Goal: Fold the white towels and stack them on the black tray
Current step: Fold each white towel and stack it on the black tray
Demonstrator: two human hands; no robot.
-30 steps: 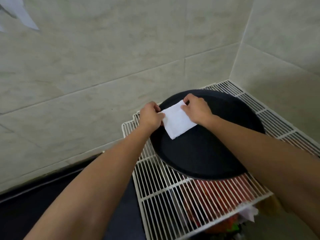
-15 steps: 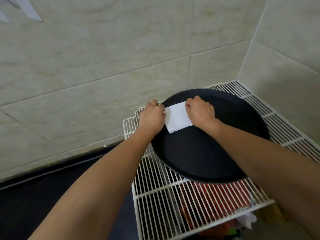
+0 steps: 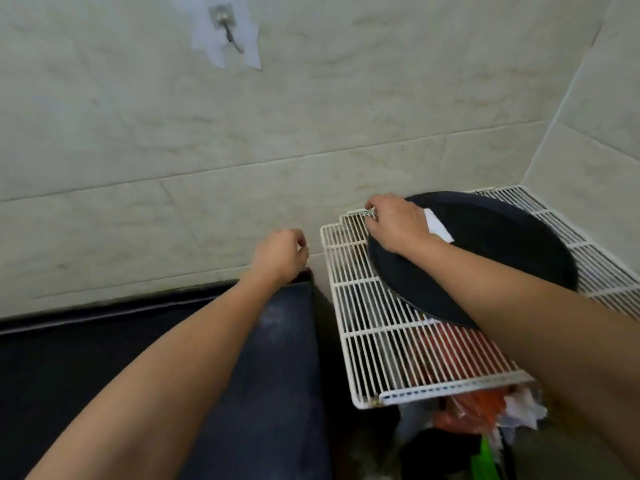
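The folded white towel (image 3: 439,227) lies on the black tray (image 3: 491,251), toward the tray's 10 o'clock rim, with only its right end and one corner showing. The rest is under the right hand (image 3: 398,223), which lies palm down across that rim, its fingers (image 3: 372,206) reaching past the tray toward the far edge of the white wire rack (image 3: 377,327) that carries it. The fingertips look bent, but I cannot tell whether they pinch the cloth or merely rest over it.

The left hand (image 3: 281,253) hangs at 9 o'clock from the tray, clear of the rack and above the corner of the dark table (image 3: 277,368). Its fingers are loosely curled and it holds nothing.

The towel looks small, thin and very light. It is soft enough to take a crease, and probably limp enough to spring open or slide on the smooth tray if nudged sideways. I judge it best handled by its folded edges or two neighbouring corners, pinched lightly between thumb and fingers, then pressed flat from above so the layers settle. Lifting it by one loose corner would likely undo the fold. Nothing here is fragile. The tray seems stiff and sits partly over the rack's wires, so pressing hard near its 10 o'clock rim could tip or shift it.

A metal hook (image 3: 227,27) is fixed to the tiled wall at 11 o'clock, and red and white clutter (image 3: 467,407) shows below the rack.
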